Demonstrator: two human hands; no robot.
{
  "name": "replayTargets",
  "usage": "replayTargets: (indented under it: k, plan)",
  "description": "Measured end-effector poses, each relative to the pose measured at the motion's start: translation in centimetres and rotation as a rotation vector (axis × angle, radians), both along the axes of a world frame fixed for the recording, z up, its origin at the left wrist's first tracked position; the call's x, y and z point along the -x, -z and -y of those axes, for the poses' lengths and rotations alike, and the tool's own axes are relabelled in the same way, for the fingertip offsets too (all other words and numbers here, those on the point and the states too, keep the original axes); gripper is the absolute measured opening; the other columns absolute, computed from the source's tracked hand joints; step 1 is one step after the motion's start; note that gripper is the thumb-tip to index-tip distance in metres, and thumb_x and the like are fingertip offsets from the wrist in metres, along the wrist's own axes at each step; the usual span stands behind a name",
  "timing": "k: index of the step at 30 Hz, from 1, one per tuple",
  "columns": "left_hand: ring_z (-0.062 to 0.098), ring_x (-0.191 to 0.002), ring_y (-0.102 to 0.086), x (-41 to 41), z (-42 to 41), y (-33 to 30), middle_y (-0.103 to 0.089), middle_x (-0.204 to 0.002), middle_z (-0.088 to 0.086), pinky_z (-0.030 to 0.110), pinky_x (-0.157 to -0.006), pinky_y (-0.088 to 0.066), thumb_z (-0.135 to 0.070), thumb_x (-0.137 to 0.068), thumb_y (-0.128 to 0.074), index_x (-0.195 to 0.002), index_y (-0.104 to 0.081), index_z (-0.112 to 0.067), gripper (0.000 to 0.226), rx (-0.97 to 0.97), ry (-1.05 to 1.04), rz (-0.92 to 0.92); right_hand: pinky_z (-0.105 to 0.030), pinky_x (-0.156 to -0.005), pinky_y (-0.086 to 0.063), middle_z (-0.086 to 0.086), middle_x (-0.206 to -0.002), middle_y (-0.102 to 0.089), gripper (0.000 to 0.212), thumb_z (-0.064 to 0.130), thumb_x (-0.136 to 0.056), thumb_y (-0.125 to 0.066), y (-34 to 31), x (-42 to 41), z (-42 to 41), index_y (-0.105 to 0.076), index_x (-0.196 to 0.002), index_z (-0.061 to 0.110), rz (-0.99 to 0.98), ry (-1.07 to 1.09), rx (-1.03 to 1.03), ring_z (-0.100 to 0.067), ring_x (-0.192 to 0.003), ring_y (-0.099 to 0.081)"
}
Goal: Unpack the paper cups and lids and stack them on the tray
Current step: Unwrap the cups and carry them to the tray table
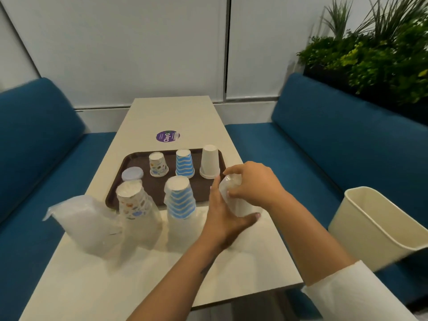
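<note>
Right sleeve point(354, 295): white, bottom right corner, forearm runs up-left over the surface point(250, 274).
Left forearm: bare, enters from bottom centre, angled up-right.
Left hand point(225, 218): grip wrapped round the lower part of a plastic-wrapped white cup stack point(234, 200); thumb on the right side, fingers up the left side.
Right hand point(251, 181): grip curled, pinching the wrap at the top of that same stack.
Wrapped white stack: blurred, tilted, just off the tray's near right corner.
Near row on surface, left to right: 1 bag of white lids point(83, 223), leaning; 1 wrapped stack of printed cups point(134, 202); 1 wrapped stack of blue wave cups point(180, 200). All 3 at the tray's near edge.
Tray point(208, 188): brown, mid-surface.
On tray, far row: 1 short printed cup stack point(158, 164), 1 blue wave cup stack point(184, 163), 1 plain white cup stack point(210, 162), all upside down, apart from each other.
On tray, left: pale lid stack point(132, 174), behind the printed wrapped stack.
Bin point(379, 228): cream, right of the surface, on the blue bench point(324, 144).
Sticker point(168, 136): round, purple, beyond the tray.
Far right: green plants point(375, 56) behind the bench back.
</note>
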State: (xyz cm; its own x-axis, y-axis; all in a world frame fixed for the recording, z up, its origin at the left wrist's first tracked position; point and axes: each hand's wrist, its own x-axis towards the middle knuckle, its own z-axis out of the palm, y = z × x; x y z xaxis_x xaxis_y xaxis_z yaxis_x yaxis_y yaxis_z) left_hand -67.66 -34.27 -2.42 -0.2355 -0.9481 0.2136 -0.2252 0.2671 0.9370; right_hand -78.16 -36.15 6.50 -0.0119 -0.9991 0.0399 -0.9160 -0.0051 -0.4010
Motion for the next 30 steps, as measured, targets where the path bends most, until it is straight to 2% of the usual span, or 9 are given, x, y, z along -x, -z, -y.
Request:
replayTargets:
  k: [2,5,9,11,14,21,24,28,30]
  plan:
    - [0.005,-0.14,-0.028,1.1,-0.4,0.9,-0.021,-0.154,-0.013,0.04,-0.116,-0.029,-0.051,-0.05,-0.087,-0.136,-0.001,-0.061,0.121,0.053,-0.023,0.015,-0.03,-0.08,-0.053,0.012,-0.11,-0.065,0.042,0.038,-0.078,-0.064,-0.2,0.4,-1.0,-0.06,-0.119,0.045,-0.034,-0.022,-0.013,-0.014,-0.094,-0.059]
    - [0.007,-0.139,-0.031,1.9,-0.4,1.3,-0.026,-0.15,-0.015,0.041,-0.113,-0.033,-0.058,-0.054,-0.08,-0.146,-0.015,-0.036,0.115,0.089,-0.095,-0.038,-0.026,-0.08,-0.048,0.015,-0.112,-0.061,0.039,0.047,-0.081,-0.061,-0.9,1.4,-1.6,-0.058,-0.12,0.047,0.102,-0.054,-0.131,-0.01,-0.098,-0.055]
    - [0.005,-0.123,-0.05,1.8,-0.1,0.7,-0.049,-0.134,-0.007,0.031,-0.101,-0.044,-0.07,-0.063,-0.068,-0.13,-0.038,-0.037,0.081,0.054,-0.141,-0.239,-0.038,-0.079,-0.059,0.009,-0.118,-0.057,0.025,0.04,-0.096,-0.047,-1.6,3.5,-1.6,-0.058,-0.118,0.041,0.689,-0.035,-0.31,-0.018,-0.101,-0.06]
    - [-0.002,-0.107,-0.056,1.7,0.1,0.5,-0.057,-0.119,-0.011,0.021,-0.089,-0.046,-0.063,-0.067,-0.062,-0.117,-0.047,-0.037,0.058,0.025,-0.174,-0.281,-0.037,-0.071,-0.06,0.002,-0.123,-0.053,0.031,0.028,-0.1,-0.043,-0.9,4.5,-1.5,-0.055,-0.128,0.03,0.792,0.013,-0.327,-0.023,-0.095,-0.06]
    - [-0.006,-0.096,-0.059,1.9,0.1,-0.1,-0.06,-0.111,-0.013,0.011,-0.079,-0.045,-0.061,-0.07,-0.055,-0.112,-0.052,-0.036,0.049,-0.012,-0.155,-0.33,-0.042,-0.072,-0.06,-0.007,-0.125,-0.056,0.033,0.015,-0.099,-0.046,0.5,5.5,-1.5,-0.056,-0.13,0.018,0.903,0.078,-0.33,-0.025,-0.091,-0.059]
    - [-0.001,-0.087,-0.057,1.7,0.6,-0.8,-0.062,-0.094,-0.017,0.019,-0.081,-0.047,-0.046,-0.076,-0.051,-0.103,-0.056,-0.03,0.032,-0.072,-0.171,-0.394,-0.032,-0.065,-0.058,-0.005,-0.127,-0.052,0.024,0.012,-0.099,-0.045,3.4,6.6,-2.0,-0.057,-0.118,0.02,0.671,0.157,-0.458,-0.016,-0.091,-0.054]
    - [-0.002,-0.082,-0.057,1.8,0.8,-1.1,-0.064,-0.086,-0.02,0.017,-0.078,-0.048,-0.025,-0.091,-0.051,-0.1,-0.058,-0.028,0.012,-0.101,-0.199,-0.45,-0.036,-0.087,-0.053,-0.001,-0.136,-0.048,0.036,0.024,-0.098,-0.052,3.9,6.5,-2.1,-0.048,-0.133,0.024,0.739,0.077,-0.518,-0.021,-0.117,-0.05]
    - [-0.011,-0.074,-0.056,1.7,1.1,-2.3,-0.061,-0.089,-0.014,0.005,-0.07,-0.044,-0.008,-0.099,-0.041,-0.092,-0.059,-0.027,0.027,-0.111,-0.258,-0.446,-0.043,-0.11,-0.032,0.003,-0.154,-0.028,0.075,0.023,-0.088,-0.068,4.5,6.2,-1.7,-0.024,-0.148,0.032,0.793,0.02,-0.419,-0.024,-0.136,-0.035]
    - [-0.011,-0.076,-0.056,1.6,1.4,-2.7,-0.061,-0.091,-0.013,0.001,-0.066,-0.042,-0.006,-0.098,-0.041,-0.092,-0.059,-0.026,0.028,-0.109,-0.265,-0.402,-0.044,-0.115,-0.028,0.001,-0.151,-0.033,0.087,0.02,-0.082,-0.074,4.8,6.2,-1.4,-0.019,-0.149,0.031,0.806,0.013,-0.413,-0.026,-0.136,-0.037]
